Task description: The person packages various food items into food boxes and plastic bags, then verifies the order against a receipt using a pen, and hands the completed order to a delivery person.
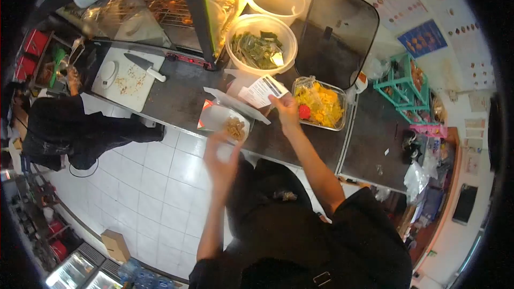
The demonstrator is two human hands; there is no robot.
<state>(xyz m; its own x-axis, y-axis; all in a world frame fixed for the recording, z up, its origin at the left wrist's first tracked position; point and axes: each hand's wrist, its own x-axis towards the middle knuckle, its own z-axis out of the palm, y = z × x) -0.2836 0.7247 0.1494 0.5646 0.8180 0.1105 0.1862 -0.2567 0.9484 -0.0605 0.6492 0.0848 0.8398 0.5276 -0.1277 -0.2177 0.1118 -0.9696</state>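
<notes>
My right hand (286, 109) pinches a white printed paper slip (261, 92) by its right edge, above the counter. My left hand (218, 158) is blurred by motion, thumb and fingers apart with nothing seen between them. It is just in front of an open white paper box (215, 119) with a red-orange mark, which holds brown food pieces (235, 128). The box's lid flap (238, 106) stands up under the slip. To the right of my right hand is a clear-lidded foil tray (342, 108) of yellow rice with a round red item on top.
A tub of green leaves (231, 48) stands behind the box, near a lit glass cabinet (176, 16). On the left, a knife (144, 66) lies on a white cutting board (126, 93). A co-worker in black (59, 123) stands at far left. Green baskets (399, 88) are right.
</notes>
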